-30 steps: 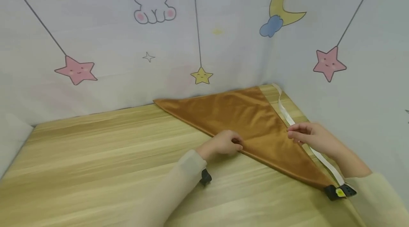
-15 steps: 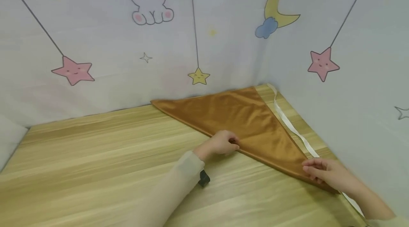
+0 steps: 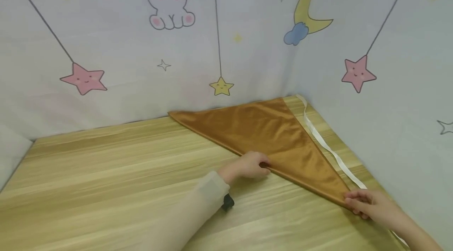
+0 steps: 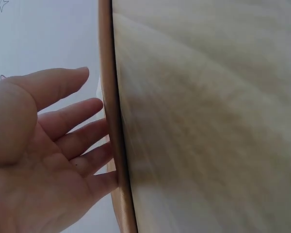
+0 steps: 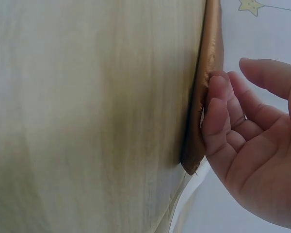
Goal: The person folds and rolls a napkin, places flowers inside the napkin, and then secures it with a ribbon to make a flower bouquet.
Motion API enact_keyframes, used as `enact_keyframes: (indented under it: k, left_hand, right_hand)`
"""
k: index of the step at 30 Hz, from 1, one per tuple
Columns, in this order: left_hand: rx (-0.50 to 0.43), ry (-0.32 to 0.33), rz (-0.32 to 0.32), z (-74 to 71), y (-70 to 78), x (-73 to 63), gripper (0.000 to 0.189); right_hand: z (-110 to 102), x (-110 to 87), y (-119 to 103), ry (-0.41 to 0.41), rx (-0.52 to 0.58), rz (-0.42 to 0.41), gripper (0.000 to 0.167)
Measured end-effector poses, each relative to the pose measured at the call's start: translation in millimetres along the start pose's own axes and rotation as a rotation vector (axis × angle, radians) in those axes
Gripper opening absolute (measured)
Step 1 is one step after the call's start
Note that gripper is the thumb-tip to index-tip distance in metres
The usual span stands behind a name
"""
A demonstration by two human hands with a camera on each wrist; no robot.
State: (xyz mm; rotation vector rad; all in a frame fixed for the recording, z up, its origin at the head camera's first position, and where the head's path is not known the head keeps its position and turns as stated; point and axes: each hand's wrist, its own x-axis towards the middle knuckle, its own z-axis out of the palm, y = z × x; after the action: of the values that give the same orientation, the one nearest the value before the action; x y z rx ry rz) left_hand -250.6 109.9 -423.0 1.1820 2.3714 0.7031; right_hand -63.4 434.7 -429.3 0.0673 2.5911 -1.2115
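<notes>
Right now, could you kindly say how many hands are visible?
2: the left hand by the long edge of the brown cloth, the right hand at its near corner.

- Wide room for passing is offered across the left of the table [image 3: 106,172], between the left wall [image 3: 12,156] and the left sleeve [image 3: 191,207].
- The near middle is blocked by that sleeve, with a black device [image 3: 228,202] held beneath the wrist.
- Between the left hand [image 3: 249,164] and the right hand [image 3: 375,206], the near edge of the brown cloth [image 3: 262,133] can be approached from the near side.
- Passage on the far side is barred by the far wall [image 3: 141,98].
- On the right, only a narrow band, occupied by a white strip [image 3: 329,149], is left before the right wall [image 3: 400,137].
- Whether a gap is left under the right fingers cannot be told.
</notes>
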Motion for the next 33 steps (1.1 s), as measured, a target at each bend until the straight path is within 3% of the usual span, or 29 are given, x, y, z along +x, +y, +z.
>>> enact_keyframes:
  k: [4, 10, 15, 21, 26, 33]
  left_hand:
    - [-0.019, -0.003, -0.015, 1.3, 2.9, 0.9, 0.034]
    - [-0.03, -0.008, 0.029, 10.1, 17.2, 11.4, 0.03]
    - [-0.006, -0.05, 0.1, 26.4, 43.5, 22.5, 0.029]
    - [0.047, -0.118, 0.228, 49.8, 78.9, 29.5, 0.024]
    - [0.051, -0.151, 0.22, 61.9, 93.8, 30.2, 0.029]
    - [0.025, -0.172, 0.206, 67.8, 97.5, 33.5, 0.031]
  right_hand:
    - [2.1, -3.2, 1.9, -0.023, 0.018, 0.012, 0.04]
    - [3.5, -10.1, 7.5, -0.053, 0.041, 0.048, 0.037]
    - [3.7, -12.4, 10.5, -0.05, 0.073, 0.067, 0.042]
    - [5.0, -12.0, 10.5, -0.036, 0.081, 0.065, 0.041]
    - [6.1, -10.5, 8.1, -0.033, 0.061, 0.051, 0.037]
    - [6.6, -15.3, -0.9, 0.034, 0.045, 0.101, 0.037]
